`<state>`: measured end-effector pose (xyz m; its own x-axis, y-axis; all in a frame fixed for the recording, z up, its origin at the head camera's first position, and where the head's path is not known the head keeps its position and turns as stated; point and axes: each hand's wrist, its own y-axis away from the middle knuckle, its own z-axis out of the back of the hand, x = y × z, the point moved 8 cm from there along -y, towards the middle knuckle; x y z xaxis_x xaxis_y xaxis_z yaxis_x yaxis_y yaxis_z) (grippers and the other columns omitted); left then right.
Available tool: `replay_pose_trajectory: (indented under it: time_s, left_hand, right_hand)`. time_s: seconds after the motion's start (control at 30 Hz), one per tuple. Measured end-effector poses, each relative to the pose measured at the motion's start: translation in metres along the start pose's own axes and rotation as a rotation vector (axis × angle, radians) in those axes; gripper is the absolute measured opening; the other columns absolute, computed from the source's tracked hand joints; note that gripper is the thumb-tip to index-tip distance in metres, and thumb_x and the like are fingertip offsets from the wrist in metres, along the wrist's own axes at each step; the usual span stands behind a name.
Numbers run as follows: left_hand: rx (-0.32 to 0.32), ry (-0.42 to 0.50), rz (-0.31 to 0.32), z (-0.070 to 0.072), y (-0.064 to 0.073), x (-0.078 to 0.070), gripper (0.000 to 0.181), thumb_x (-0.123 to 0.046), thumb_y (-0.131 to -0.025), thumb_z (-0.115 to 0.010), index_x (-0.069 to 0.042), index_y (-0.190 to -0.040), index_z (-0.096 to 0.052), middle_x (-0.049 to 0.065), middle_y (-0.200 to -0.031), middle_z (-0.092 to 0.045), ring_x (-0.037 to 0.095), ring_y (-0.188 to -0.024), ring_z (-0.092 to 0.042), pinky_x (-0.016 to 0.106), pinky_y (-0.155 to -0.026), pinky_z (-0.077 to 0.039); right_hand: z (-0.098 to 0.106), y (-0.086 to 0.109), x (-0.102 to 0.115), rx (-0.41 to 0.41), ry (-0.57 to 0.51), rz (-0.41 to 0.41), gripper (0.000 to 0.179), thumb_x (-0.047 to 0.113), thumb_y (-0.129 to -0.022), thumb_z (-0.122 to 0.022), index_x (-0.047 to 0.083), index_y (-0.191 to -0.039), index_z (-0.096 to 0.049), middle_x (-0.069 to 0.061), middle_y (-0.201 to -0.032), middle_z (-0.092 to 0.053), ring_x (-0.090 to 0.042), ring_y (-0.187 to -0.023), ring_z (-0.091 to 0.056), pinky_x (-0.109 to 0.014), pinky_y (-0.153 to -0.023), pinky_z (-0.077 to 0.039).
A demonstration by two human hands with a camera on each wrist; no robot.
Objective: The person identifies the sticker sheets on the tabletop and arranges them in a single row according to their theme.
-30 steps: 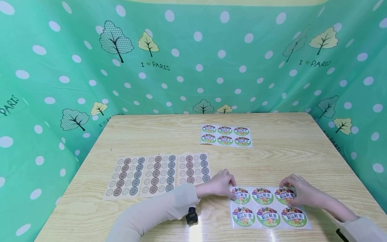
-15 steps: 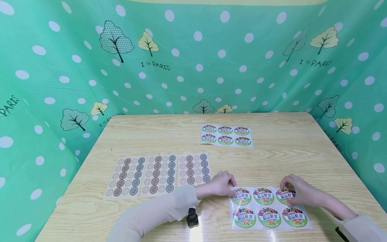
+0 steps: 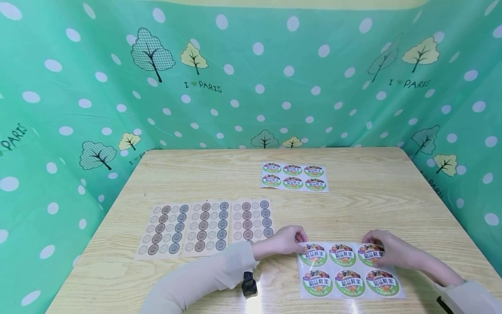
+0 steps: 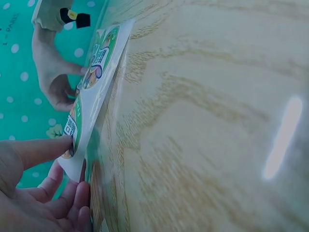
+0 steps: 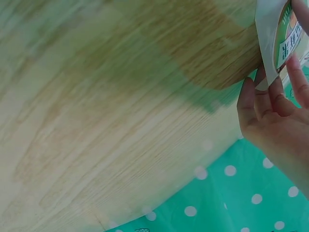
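Observation:
A white sheet of round fruit stickers point(image 3: 350, 280) is at the table's front right, its printed side up. My left hand point(image 3: 288, 240) pinches its far left corner; in the left wrist view the thumb of that hand point(image 4: 41, 186) presses on top and the fingers lie beneath the sheet point(image 4: 99, 104). At the far right corner, my right hand point(image 3: 396, 251) grips the same sheet. The right wrist view has that hand point(image 5: 282, 118) with fingers under the corner point(image 5: 269, 41) and a digit on the printed face.
Another fruit sticker sheet point(image 3: 294, 176) lies farther back on the wooden table point(image 3: 204, 174). To the left, three sheets of small round brown and grey stickers point(image 3: 205, 226) lie side by side. A green dotted curtain point(image 3: 235, 56) hangs around the table.
The knuckles of both hands have come down slightly at the sheet's far corners. The sheet stays in nearly the same place, still held by both hands.

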<state>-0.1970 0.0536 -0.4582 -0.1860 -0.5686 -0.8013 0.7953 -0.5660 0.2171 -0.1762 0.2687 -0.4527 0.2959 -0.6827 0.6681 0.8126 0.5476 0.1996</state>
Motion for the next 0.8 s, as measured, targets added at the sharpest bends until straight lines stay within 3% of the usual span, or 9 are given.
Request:
replay_pose_trajectory:
  time_s: [0.37, 0.57, 0.8]
  left_hand:
    - [-0.032, 0.143, 0.009, -0.001, 0.001, 0.004, 0.015, 0.000, -0.070, -0.069, -0.002, -0.080, -0.058, -0.003, -0.065, -0.052, 0.004, -0.057, -0.046, 0.014, -0.052, -0.042]
    - [-0.054, 0.190, 0.021, 0.000, 0.001, 0.006, 0.015, 0.001, -0.069, -0.069, -0.002, -0.080, -0.060, -0.002, -0.064, -0.053, 0.004, -0.056, -0.046, 0.014, -0.051, -0.042]
    - [-0.059, 0.295, 0.072, 0.002, 0.004, 0.009, 0.015, 0.002, -0.070, -0.068, -0.001, -0.082, -0.060, -0.001, -0.064, -0.054, 0.006, -0.055, -0.048, 0.018, -0.049, -0.046]
  right_hand:
    - [0.007, 0.001, -0.007, -0.030, -0.074, -0.025, 0.029, 0.014, -0.073, -0.068, 0.002, -0.097, -0.057, -0.002, -0.089, -0.057, -0.001, -0.078, -0.050, -0.019, -0.066, -0.045]
    - [0.010, 0.000, -0.008, -0.055, -0.052, -0.007, 0.020, 0.010, -0.078, -0.062, 0.001, -0.096, -0.059, -0.002, -0.087, -0.060, 0.000, -0.076, -0.053, -0.018, -0.066, -0.047]
    - [0.014, -0.002, -0.008, -0.054, -0.117, -0.009, 0.019, 0.010, -0.083, -0.057, -0.003, -0.098, -0.060, -0.001, -0.084, -0.061, -0.003, -0.070, -0.053, -0.020, -0.059, -0.047]
